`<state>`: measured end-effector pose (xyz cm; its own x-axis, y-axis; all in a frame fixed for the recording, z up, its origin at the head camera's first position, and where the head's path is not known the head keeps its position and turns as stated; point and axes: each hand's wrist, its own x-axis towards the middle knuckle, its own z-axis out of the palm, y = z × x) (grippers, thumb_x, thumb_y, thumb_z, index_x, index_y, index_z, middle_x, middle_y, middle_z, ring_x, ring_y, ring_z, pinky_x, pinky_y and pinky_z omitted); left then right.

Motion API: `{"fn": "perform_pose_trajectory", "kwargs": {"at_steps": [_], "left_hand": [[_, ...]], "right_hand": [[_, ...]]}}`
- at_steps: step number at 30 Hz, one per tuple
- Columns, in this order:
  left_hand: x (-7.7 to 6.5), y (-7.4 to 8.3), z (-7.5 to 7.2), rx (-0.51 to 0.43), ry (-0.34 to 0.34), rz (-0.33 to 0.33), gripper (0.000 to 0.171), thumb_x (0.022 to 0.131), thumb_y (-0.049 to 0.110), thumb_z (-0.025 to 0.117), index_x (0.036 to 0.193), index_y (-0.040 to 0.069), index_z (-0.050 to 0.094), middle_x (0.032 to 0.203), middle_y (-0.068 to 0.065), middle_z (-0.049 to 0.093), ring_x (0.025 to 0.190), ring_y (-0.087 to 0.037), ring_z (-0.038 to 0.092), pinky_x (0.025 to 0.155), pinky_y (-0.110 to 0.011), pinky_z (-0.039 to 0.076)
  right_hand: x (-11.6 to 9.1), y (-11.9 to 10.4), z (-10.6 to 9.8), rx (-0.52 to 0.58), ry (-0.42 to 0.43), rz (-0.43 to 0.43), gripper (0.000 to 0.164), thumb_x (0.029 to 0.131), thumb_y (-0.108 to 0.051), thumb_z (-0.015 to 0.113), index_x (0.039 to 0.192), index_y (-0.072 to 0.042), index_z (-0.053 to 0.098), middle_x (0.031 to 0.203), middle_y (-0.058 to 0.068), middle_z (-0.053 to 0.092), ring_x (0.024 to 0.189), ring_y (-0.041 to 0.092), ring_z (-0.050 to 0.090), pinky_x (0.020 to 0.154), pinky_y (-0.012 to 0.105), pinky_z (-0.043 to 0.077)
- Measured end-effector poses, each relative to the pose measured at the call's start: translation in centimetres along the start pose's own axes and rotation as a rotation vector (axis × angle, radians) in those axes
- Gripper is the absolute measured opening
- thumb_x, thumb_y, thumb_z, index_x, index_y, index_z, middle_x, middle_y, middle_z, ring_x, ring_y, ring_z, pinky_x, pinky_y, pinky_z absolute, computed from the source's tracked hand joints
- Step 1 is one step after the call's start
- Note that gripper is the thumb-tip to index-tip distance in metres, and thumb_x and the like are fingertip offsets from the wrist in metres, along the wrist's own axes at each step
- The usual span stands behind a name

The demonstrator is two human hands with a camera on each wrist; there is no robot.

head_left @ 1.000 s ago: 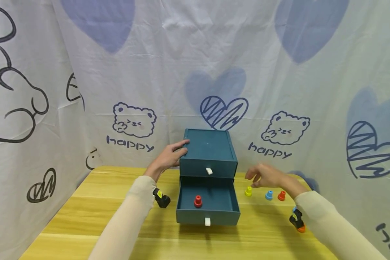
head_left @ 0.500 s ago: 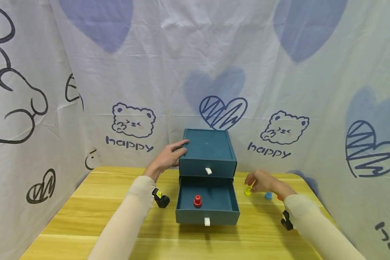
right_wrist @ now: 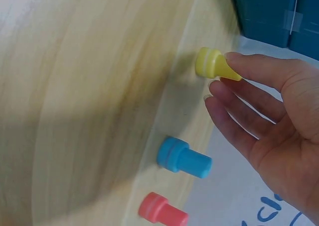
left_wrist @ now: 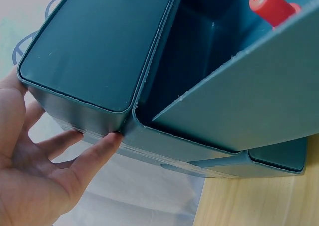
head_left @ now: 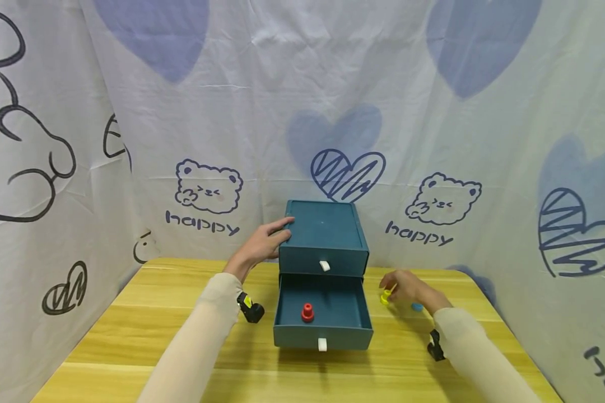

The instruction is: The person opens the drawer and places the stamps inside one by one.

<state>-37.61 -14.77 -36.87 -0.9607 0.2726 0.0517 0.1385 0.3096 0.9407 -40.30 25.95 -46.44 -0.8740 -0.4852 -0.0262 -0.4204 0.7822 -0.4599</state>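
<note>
A dark teal drawer cabinet (head_left: 325, 224) stands mid-table, its lower drawer (head_left: 324, 336) pulled out. A red stepped peg (head_left: 307, 313) stands inside that drawer. My left hand (head_left: 262, 244) rests against the cabinet's left side, fingertips touching its wall in the left wrist view. To the right of the cabinet, my right hand (right_wrist: 279, 101) pinches the narrow end of a yellow stepped peg (right_wrist: 212, 63) between thumb and fingers; the peg's wide base is at the tabletop. Nearby stand a blue peg (right_wrist: 183, 157) and another red peg (right_wrist: 163, 209), the latter hidden behind the hand in the head view.
The upper drawer (head_left: 302, 261), with a white pull tab, is closed. A wood-grain table (head_left: 181, 336) carries everything. Behind it hangs a white curtain (head_left: 262, 140) printed with hearts and bears. Black wrist cameras sit on both sleeves.
My right hand has come down onto the yellow peg and now pinches it; its forearm has swung left, covering the red peg on the table. The left hand stays in place.
</note>
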Motion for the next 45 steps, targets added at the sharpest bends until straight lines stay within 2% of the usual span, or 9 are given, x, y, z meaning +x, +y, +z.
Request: {"fn": "perform_pose_trajectory", "kwargs": {"at_steps": [8, 15, 21, 24, 31, 37, 45], "left_hand": [[0.0, 0.0, 0.1, 0.000, 0.000, 0.003, 0.051, 0.108, 0.038, 0.052, 0.158, 0.036, 0.042, 0.172, -0.008, 0.024, 0.152, -0.038, 0.040, 0.114, -0.061, 0.045], [0.0, 0.0, 0.1, 0.003, 0.002, 0.006, 0.051, 0.108, 0.038, 0.052, 0.158, 0.036, 0.042, 0.173, -0.008, 0.024, 0.151, -0.039, 0.040, 0.114, -0.061, 0.044], [-0.1, 0.1, 0.1, 0.003, 0.004, 0.003, 0.051, 0.108, 0.038, 0.052, 0.158, 0.036, 0.042, 0.173, -0.008, 0.024, 0.151, -0.039, 0.040, 0.114, -0.061, 0.044], [0.0, 0.0, 0.1, 0.000, 0.006, 0.003, 0.051, 0.108, 0.037, 0.052, 0.158, 0.036, 0.042, 0.173, -0.008, 0.024, 0.152, -0.039, 0.039, 0.114, -0.061, 0.044], [0.0, -0.1, 0.1, -0.005, 0.002, 0.000, 0.051, 0.108, 0.037, 0.052, 0.158, 0.035, 0.042, 0.173, -0.007, 0.024, 0.152, -0.039, 0.038, 0.115, -0.061, 0.044], [-0.1, 0.0, 0.0, -0.017, -0.014, 0.005, 0.052, 0.109, 0.036, 0.051, 0.159, 0.034, 0.040, 0.173, -0.007, 0.023, 0.153, -0.036, 0.038, 0.115, -0.060, 0.044], [-0.1, 0.1, 0.0, -0.014, -0.016, 0.008, 0.052, 0.109, 0.036, 0.051, 0.159, 0.034, 0.040, 0.173, -0.008, 0.022, 0.153, -0.037, 0.037, 0.115, -0.060, 0.044]], "right_hand": [[0.0, 0.6, 0.7, 0.019, 0.010, 0.027, 0.030, 0.080, 0.009, 0.078, 0.110, 0.003, 0.074, 0.104, 0.017, 0.075, 0.093, 0.027, 0.072, 0.084, 0.043, 0.064], [0.0, 1.5, 1.2, 0.010, 0.040, -0.059, 0.025, 0.079, 0.010, 0.078, 0.103, 0.004, 0.075, 0.098, 0.017, 0.076, 0.088, 0.026, 0.072, 0.078, 0.039, 0.064], [-0.2, 2.1, 1.3, 0.040, 0.086, -0.183, 0.020, 0.077, 0.009, 0.077, 0.096, 0.003, 0.076, 0.090, 0.014, 0.077, 0.079, 0.018, 0.071, 0.071, 0.034, 0.064], [-0.3, 2.2, 1.4, 0.047, 0.093, -0.212, 0.019, 0.077, 0.009, 0.077, 0.094, 0.001, 0.076, 0.087, 0.011, 0.076, 0.077, 0.014, 0.068, 0.069, 0.032, 0.063], [0.0, 2.0, 1.7, 0.029, 0.077, -0.106, 0.019, 0.078, 0.008, 0.079, 0.095, 0.000, 0.077, 0.091, 0.011, 0.076, 0.081, 0.018, 0.068, 0.075, 0.035, 0.063], [0.0, 1.8, 1.9, 0.020, 0.061, -0.036, 0.021, 0.078, 0.006, 0.081, 0.097, -0.003, 0.076, 0.090, 0.007, 0.074, 0.081, 0.015, 0.063, 0.077, 0.034, 0.061], [-0.1, 1.5, 1.6, 0.012, 0.040, -0.020, 0.019, 0.080, 0.004, 0.081, 0.097, -0.004, 0.077, 0.090, 0.006, 0.074, 0.080, 0.015, 0.061, 0.076, 0.032, 0.060]]}}
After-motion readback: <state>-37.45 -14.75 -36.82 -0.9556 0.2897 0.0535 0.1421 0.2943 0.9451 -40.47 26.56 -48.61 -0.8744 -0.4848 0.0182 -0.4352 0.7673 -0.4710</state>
